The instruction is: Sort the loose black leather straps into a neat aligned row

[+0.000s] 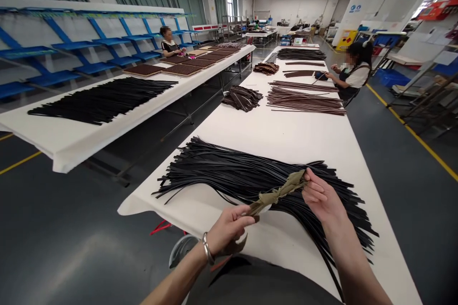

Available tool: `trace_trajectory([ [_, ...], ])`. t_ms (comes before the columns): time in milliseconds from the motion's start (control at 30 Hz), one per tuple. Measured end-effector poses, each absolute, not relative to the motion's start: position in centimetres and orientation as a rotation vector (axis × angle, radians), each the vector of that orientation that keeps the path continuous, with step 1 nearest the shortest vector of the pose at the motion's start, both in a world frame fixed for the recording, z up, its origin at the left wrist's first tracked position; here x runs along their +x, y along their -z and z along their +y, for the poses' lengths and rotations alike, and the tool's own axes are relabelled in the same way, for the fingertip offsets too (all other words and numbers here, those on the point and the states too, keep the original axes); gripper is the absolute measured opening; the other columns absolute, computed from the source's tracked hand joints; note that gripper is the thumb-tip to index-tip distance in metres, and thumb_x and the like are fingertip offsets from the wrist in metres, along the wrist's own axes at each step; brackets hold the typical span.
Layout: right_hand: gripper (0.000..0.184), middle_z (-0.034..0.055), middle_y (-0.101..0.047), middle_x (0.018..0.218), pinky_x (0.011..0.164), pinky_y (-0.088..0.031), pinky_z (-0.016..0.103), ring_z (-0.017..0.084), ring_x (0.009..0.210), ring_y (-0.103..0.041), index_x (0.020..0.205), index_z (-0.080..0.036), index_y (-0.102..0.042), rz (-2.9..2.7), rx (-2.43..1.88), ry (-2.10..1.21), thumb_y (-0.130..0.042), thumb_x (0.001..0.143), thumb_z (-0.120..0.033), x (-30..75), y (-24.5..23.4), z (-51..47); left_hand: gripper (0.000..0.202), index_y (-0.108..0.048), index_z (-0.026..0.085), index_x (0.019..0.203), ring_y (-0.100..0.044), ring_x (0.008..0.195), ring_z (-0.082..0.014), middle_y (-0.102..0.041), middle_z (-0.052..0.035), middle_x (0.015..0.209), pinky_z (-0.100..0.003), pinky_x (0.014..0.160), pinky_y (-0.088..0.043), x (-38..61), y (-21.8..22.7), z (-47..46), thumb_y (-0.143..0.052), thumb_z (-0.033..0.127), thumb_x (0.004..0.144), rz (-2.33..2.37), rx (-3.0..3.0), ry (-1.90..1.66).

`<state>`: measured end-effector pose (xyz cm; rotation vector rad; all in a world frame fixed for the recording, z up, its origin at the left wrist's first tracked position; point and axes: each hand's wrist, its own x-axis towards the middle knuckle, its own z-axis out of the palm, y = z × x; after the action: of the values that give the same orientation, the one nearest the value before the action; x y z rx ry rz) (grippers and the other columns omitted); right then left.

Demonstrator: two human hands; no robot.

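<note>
A big bundle of long black strips (257,174) lies fanned out on the white table (296,138) in front of me. Above it I hold a knotted olive-tan cloth tie (277,193) stretched between both hands. My left hand (229,226), with a metal bracelet on the wrist, pinches the tie's lower left end. My right hand (322,195) grips its upper right end with closed fingers.
Further along the table lie piles of dark brown strips (304,100) and short dark pieces (242,97). A seated person (352,74) works at the right side. A second white table (71,138) on the left carries black strips and brown mats, with another person (168,43) behind it.
</note>
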<state>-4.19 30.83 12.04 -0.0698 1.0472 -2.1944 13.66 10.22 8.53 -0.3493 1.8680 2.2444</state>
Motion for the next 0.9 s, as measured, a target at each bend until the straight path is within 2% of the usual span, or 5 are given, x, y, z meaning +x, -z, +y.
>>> trace_trajectory([
  [133, 0.033, -0.0109, -0.022, 0.049, 0.036, -0.015, 0.017, 0.003, 0.041, -0.012, 0.068, -0.016, -0.057, 1.354, -0.175, 2.052, -0.074, 0.077, -0.043, -3.8, -10.6, 29.5, 0.04, -0.062, 0.014, 0.069, -0.032, 0.05, -0.0081, -0.035, 0.0062, 0.052, -0.023, 0.052, -0.029, 16.2, -6.6, 9.3, -0.049, 0.046, 0.089, 2.381, -0.445, -1.86],
  [233, 0.034, -0.0044, -0.04, 0.058, 0.046, -0.028, 0.02, 0.006, 0.051, -0.034, 0.067, -0.016, -0.058, 1.604, -0.567, 1.65, -0.068, 0.082, -0.045, -0.4, -9.7, 27.7, 0.036, -0.067, 0.015, 0.105, -0.056, 0.08, -0.0193, -0.064, -0.0046, 0.084, -0.032, 0.077, -0.045, 18.9, -4.6, 9.0, -0.061, 0.042, 0.082, 2.633, -0.633, -1.554],
  [367, 0.037, -0.0001, -0.05, 0.07, 0.064, -0.04, 0.024, 0.011, 0.067, -0.047, 0.065, -0.016, -0.058, 1.438, -1.0, 1.244, -0.06, 0.089, -0.044, 4.6, -9.6, 24.6, 0.069, -0.054, 0.021, 0.131, -0.04, 0.13, -0.032, -0.045, -0.0152, 0.145, -0.048, 0.109, -0.031, 21.3, -2.8, 11.2, -0.077, 0.039, 0.069, 2.828, -0.6, -1.593],
  [533, 0.042, 0.0067, -0.065, 0.089, 0.074, -0.051, 0.032, 0.019, 0.081, -0.061, 0.104, -0.019, -0.064, 1.45, -0.775, 1.117, -0.056, 0.086, -0.056, 7.1, -5.9, 22.3, 0.01, -0.07, 0.02, 0.081, -0.062, 0.085, -0.0191, -0.071, -0.0021, 0.083, -0.032, 0.088, -0.048, 24.6, 1.3, 12.2, -0.061, 0.023, 0.079, 2.287, -1.324, -2.364],
  [900, 0.057, 0.0093, -0.07, 0.088, 0.07, -0.051, 0.035, 0.023, 0.079, -0.066, 0.106, -0.015, -0.063, 1.719, -0.696, 0.758, -0.054, 0.08, -0.065, 6.7, 3.1, 29.7, 0.026, -0.06, 0.013, 0.101, -0.061, 0.073, -0.0131, -0.064, -0.0034, 0.091, -0.03, 0.067, -0.053, 34.9, 9.7, -2.7, -0.056, 0.037, 0.092, 0.859, -3.408, -2.205],
])
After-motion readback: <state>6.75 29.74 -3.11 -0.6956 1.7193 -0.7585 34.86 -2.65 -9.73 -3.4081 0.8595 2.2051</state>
